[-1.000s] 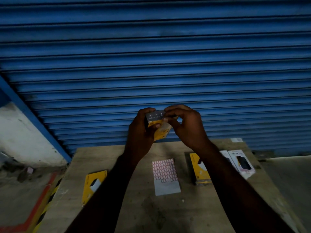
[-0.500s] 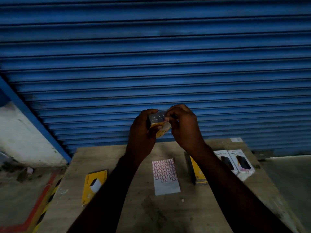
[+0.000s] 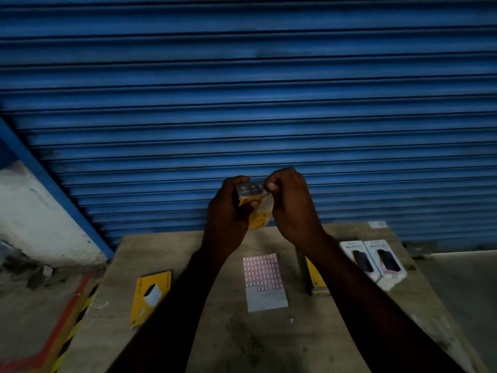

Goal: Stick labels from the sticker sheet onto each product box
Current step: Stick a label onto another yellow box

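Note:
I hold a small yellow and grey product box point(image 3: 250, 194) up above the far edge of the table. My left hand point(image 3: 227, 211) grips it from the left side. My right hand point(image 3: 291, 208) has its fingers curled against the box's right end, fingertips pressing at its upper corner. The sticker sheet point(image 3: 264, 281), pink-grid labels on white backing, lies flat on the table below my hands. A yellow box point(image 3: 150, 296) lies at the left of the table. Another yellow box point(image 3: 314, 278) stands partly hidden behind my right forearm. Two white boxes point(image 3: 372, 261) lie at the right.
The wooden table point(image 3: 242, 337) stands against a blue roller shutter point(image 3: 242, 90). A small paper scrap point(image 3: 377, 224) lies at the table's far right corner. Red and yellow-black floor tape point(image 3: 61, 327) runs along the left of the table.
The box has been tipped slightly, and my right hand's fingertips have shifted on its right end. Both hands stay raised at the same place.

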{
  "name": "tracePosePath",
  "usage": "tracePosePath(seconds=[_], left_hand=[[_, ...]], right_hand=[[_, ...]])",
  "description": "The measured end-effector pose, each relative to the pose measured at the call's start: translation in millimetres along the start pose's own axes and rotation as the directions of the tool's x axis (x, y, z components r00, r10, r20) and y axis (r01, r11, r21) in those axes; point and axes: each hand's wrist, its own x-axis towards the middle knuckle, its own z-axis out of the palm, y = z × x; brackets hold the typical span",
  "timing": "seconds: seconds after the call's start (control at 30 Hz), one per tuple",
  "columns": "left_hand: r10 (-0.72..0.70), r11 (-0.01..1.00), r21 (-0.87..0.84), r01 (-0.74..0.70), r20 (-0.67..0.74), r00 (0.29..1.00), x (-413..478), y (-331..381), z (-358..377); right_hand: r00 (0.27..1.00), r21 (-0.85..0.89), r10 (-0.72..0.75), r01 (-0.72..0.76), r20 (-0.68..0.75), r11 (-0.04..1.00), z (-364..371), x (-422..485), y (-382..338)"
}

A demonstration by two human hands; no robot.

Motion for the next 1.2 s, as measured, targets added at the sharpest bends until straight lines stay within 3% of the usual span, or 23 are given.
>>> tracePosePath(seconds=[0.2, 0.5, 0.83, 1.07, 1.2], left_hand=[[0.028, 0.999, 0.038, -0.028, -0.001, 1.000, 1.1, -1.8, -2.1], [0.076, 0.993, 0.093, -0.077, 0.022, 0.997, -1.8, -4.2, -1.1], [0.036, 0.999, 0.041, -0.036, 0.001, 0.999, -0.4, 1.8, 5.9], [0.003, 0.999, 0.038, -0.003, 0.020, 1.000, -1.2, 1.1, 4.1], [-0.045, 0.998, 0.052, 0.044, 0.018, 0.999, 0.6, -1.0, 2.8]], right_hand=[[0.996, 0.013, -0.029, 0.028, 0.086, 1.000, -4.9, 5.4, 8.5], [0.998, 0.070, 0.029, -0.032, 0.051, 0.997, -5.6, 5.8, 7.3], [0.999, -0.269, -0.022, 0.033, 0.043, 0.963, -3.3, -0.1, -4.0], [0.999, -0.125, -0.002, 0.008, 0.049, 0.992, -4.6, -2.0, 2.9], [1.000, 0.095, 0.031, -0.031, 0.004, 0.995, -5.9, -1.4, 8.6]])
